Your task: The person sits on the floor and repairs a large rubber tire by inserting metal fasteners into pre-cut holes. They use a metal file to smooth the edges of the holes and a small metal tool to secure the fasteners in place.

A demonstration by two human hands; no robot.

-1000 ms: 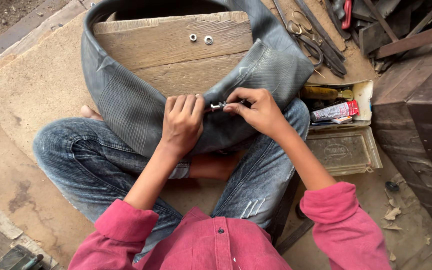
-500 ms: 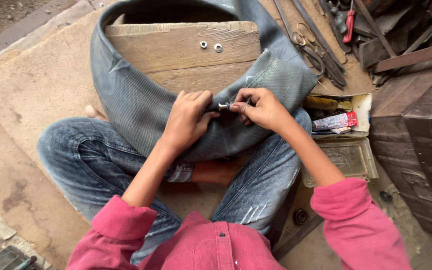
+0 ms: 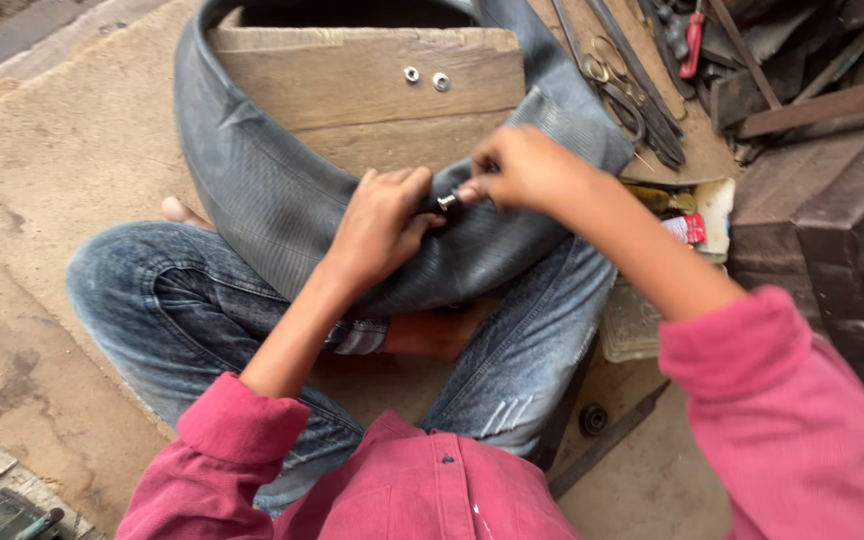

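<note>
**On the lap: both hands at the tube's valve**

On the left of my view I had bare sandy ground [image 3: 62, 170] and a bent knee in blue jeans [image 3: 162, 310]. Draped over that lap lay the grey rubber inner tube [image 3: 252, 190], its loop running up around a wooden board [image 3: 352, 80] that carried two small metal washers [image 3: 426, 77]. Moving in, the left hand [image 3: 377, 235] was pressed flat-ish on the tube, fingers curled and closed onto the rubber right beside the little metal valve [image 3: 445, 202]. The valve stuck out of the tube between the two hands. The right hand [image 3: 517, 170] came in from the other side, fingertips pinched together on the valve's tip. Further right I saw scissors [image 3: 612, 85] and dark metal tools lying on the ground, a red-handled tool [image 3: 692, 40] above them, then a small open box [image 3: 697, 215] with tubes in it, just beside the right forearm. Stacked dark timber [image 3: 832, 200] closed off the far right.
</note>
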